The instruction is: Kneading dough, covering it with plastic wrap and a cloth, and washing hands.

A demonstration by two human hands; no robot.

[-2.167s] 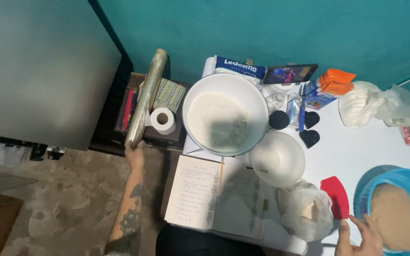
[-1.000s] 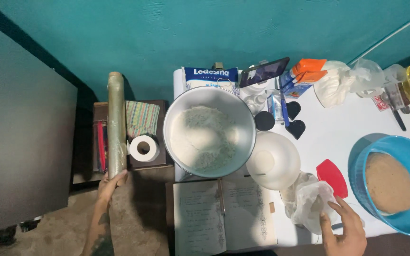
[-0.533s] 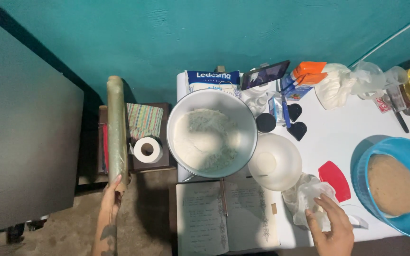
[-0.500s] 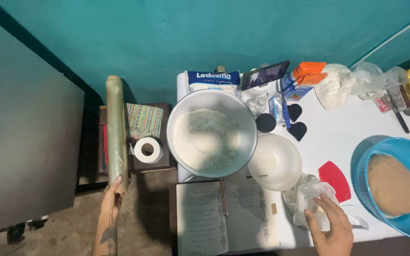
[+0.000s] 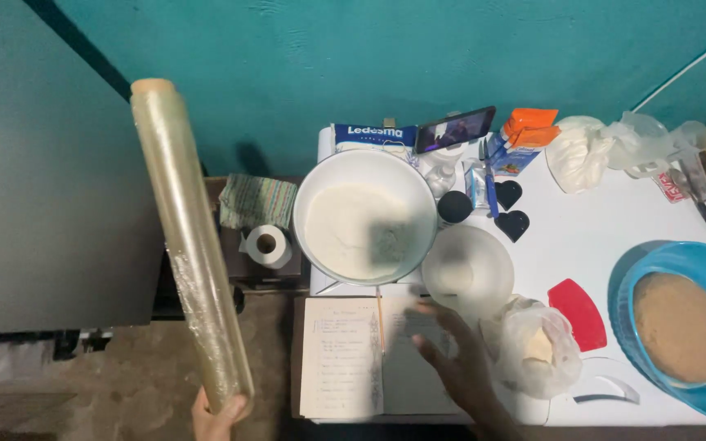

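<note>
My left hand (image 5: 218, 412) grips the lower end of a long roll of clear cling film (image 5: 189, 237), lifted up and tilted, left of the table. My right hand (image 5: 459, 359) hovers with spread fingers over the right page of an open notebook (image 5: 345, 359) at the table's front edge; it looks blurred. Behind the notebook stands a big white bowl (image 5: 367, 216) with white flour in it. A smaller empty white bowl (image 5: 467, 269) sits to its right.
A clear bag with a lump inside (image 5: 533, 347), a red scraper (image 5: 579, 313) and a blue bowl of brown mix (image 5: 684, 327) lie on the white table (image 5: 590, 237). A phone (image 5: 455, 129), carton (image 5: 520, 139), paper roll (image 5: 267, 243) and striped cloth (image 5: 259, 200) are behind.
My left hand has lifted the cling film roll off the side shelf, closer to the camera. My right hand moved left from the clear bag to over the notebook.
</note>
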